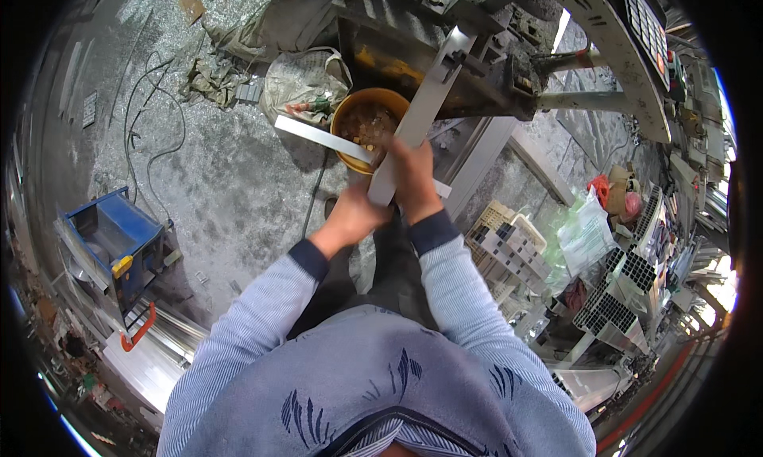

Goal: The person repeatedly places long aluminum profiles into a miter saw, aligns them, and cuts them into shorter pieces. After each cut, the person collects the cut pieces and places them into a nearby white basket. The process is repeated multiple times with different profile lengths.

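In the head view, you stand over a grey floor (230,187) covered with metal chips, and both your hands meet in front of you at a long aluminium bar (417,115). The bar runs from your hands up and to the right, and its far end lies on the dark machine (477,67) at the top of the picture. Your right hand (413,179) is clenched around the near part of the bar, with the fingers wrapped over its top. Your left hand (358,211) is closed on the near end of the same bar, just below the right hand, and the two hands touch each other. A second flat strip (322,135) goes from the left under the bar and crosses over an orange bucket (369,107), which stands on the floor just beyond your hands. A blue box (119,242) is well apart at your left, with a black cable (151,115) lying on the floor above it. At your right there are stacked profiles (620,290) and a clear plastic bag (584,230).
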The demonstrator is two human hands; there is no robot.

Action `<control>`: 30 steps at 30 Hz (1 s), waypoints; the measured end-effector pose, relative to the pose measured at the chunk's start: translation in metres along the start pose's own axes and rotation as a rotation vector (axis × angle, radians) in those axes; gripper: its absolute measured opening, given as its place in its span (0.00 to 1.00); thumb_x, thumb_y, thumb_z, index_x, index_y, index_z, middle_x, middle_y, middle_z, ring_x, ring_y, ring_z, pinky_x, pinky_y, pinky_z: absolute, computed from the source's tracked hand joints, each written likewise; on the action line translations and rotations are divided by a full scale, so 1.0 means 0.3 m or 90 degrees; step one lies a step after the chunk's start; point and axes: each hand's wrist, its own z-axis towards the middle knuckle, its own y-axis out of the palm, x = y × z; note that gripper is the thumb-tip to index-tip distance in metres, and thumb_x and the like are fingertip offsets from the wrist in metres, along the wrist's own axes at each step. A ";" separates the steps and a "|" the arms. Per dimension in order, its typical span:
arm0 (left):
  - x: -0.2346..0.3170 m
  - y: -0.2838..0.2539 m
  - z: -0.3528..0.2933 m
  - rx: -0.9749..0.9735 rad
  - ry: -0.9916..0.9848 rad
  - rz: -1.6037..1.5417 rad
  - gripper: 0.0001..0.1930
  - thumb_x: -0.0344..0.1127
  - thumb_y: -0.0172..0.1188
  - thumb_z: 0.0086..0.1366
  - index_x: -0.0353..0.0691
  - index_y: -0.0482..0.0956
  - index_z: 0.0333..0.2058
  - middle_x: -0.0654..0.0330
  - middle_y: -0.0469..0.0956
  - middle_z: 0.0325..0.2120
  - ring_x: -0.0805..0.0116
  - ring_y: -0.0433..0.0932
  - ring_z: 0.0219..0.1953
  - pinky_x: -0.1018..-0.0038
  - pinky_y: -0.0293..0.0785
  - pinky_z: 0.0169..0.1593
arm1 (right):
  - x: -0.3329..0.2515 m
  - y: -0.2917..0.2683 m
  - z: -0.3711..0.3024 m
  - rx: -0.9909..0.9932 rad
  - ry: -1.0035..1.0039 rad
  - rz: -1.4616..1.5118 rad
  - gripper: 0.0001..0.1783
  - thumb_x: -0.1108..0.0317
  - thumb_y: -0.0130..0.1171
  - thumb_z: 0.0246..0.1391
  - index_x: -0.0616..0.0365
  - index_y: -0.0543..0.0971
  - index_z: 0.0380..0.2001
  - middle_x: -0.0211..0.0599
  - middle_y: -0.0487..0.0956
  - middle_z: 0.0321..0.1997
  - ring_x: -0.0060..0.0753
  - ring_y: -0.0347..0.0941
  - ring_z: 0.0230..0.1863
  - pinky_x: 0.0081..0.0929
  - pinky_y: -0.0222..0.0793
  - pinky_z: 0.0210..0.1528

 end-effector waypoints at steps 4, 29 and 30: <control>-0.036 -0.016 -0.197 -0.052 -0.137 -0.035 0.26 0.35 0.68 0.52 0.30 0.77 0.50 0.39 0.84 0.41 0.41 0.84 0.46 0.58 0.79 0.50 | 0.109 -0.005 -0.168 -0.026 0.024 0.009 0.17 0.70 0.67 0.55 0.61 0.73 0.44 0.33 0.77 0.31 0.27 0.75 0.24 0.30 0.74 0.26; 0.011 0.024 0.023 -0.019 -0.064 -0.104 0.23 0.33 0.69 0.53 0.31 0.77 0.47 0.53 0.82 0.30 0.63 0.82 0.30 0.68 0.77 0.35 | -0.119 -0.143 0.035 -0.090 -0.080 -0.036 0.28 0.63 0.68 0.58 0.64 0.72 0.57 0.35 0.80 0.42 0.27 0.78 0.40 0.28 0.77 0.40; 0.012 0.024 0.023 -0.013 -0.039 -0.093 0.21 0.31 0.69 0.55 0.31 0.77 0.47 0.57 0.81 0.28 0.69 0.79 0.26 0.71 0.75 0.30 | -0.153 -0.188 0.065 -0.021 -0.115 -0.115 0.28 0.63 0.68 0.58 0.63 0.73 0.58 0.34 0.81 0.43 0.28 0.78 0.42 0.29 0.77 0.41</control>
